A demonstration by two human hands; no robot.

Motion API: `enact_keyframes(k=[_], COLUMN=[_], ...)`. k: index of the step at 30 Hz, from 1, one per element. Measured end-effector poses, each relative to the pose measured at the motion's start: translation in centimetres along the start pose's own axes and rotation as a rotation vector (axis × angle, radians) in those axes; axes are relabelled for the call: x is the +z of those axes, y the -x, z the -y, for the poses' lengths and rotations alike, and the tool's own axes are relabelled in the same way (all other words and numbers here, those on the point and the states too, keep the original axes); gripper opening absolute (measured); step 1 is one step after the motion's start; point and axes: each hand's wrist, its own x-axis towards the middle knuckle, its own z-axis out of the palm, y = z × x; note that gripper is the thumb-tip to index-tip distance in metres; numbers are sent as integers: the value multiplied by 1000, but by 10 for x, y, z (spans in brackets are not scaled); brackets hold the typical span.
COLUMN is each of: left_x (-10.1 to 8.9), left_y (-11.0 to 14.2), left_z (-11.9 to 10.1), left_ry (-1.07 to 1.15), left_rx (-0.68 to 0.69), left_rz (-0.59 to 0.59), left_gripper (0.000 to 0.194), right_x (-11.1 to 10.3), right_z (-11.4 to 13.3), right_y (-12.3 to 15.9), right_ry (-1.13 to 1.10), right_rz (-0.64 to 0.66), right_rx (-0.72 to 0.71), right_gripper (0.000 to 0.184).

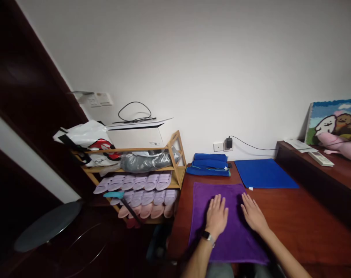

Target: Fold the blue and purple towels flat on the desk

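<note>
A purple towel point(202, 227) lies spread out on the reddish-brown desk point(297, 220). Flat over its middle is my left hand point(217, 216), palm down, wearing a dark wristband point(207, 236). My right hand point(253, 214) rests palm down at the towel's right edge, fingers stretched out. Neither hand grips anything. Behind the towel, a stack of folded blue towels point(210, 165) sits near the wall. To its right a blue towel point(265, 173) lies flat with a small white tag at its front edge.
Left of the desk stands a wooden rack point(179, 173) with several slippers point(148, 197) and a white box point(137, 137) on top. A black plug point(229, 143) sits in the wall socket. On the right, a raised ledge holds a remote point(321, 158) and a pink plush toy point(341, 146).
</note>
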Motion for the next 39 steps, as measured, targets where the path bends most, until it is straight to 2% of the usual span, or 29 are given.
enact_keyframes(k=[3, 5, 7, 9, 12, 14, 17, 20, 23, 26, 28, 29, 31, 36, 39], left_x=[19, 25, 22, 13, -12, -30, -48, -47, -26, -2, 7, 7, 1, -32, -47], left_y=[0, 5, 16, 31, 49, 55, 56, 56, 54, 48, 46, 47, 57, 116, 145], left_z=[-48, -55, -39, -7, 48, 75, 88, 63, 7, -52, -74, -77, -64, 23, 59], left_ry=[92, 109, 85, 27, -77, -124, -162, -158, -69, 28, 62, 71, 66, -93, -151], left_rx=[36, 17, -12, -71, -178, -202, -186, -143, 7, 101, 74, 52, 2, -219, -265], left_rz=[68, 98, 117, 134, 155, 192, 237, 138, 55, 92, 132, 145, 153, 139, 135], left_gripper=[60, 60, 60, 61, 61, 60, 58, 57, 56, 55, 56, 57, 59, 68, 71], right_x=[8, 9, 7, 3, -4, -9, -17, -15, -4, 4, 4, 3, 0, -9, -10], right_z=[-5, -6, -4, 0, 5, 9, 11, 8, 2, 0, 1, 2, 5, 10, 8], right_y=[25, 32, 34, 32, 25, 19, 17, 33, 62, 84, 89, 90, 89, 88, 91], right_ry=[30, 51, 59, 65, 76, 70, 45, 8, -26, -15, -5, -1, 8, 24, 32], right_rz=[107, 133, 123, 118, 136, 156, 171, 111, 52, 82, 94, 97, 103, 143, 162], right_rx=[-10, -14, -11, -1, 3, 2, 5, -9, -61, -93, -99, -93, -70, -57, -67], right_gripper=[72, 71, 71, 71, 70, 70, 70, 70, 68, 68, 68, 68, 68, 70, 72])
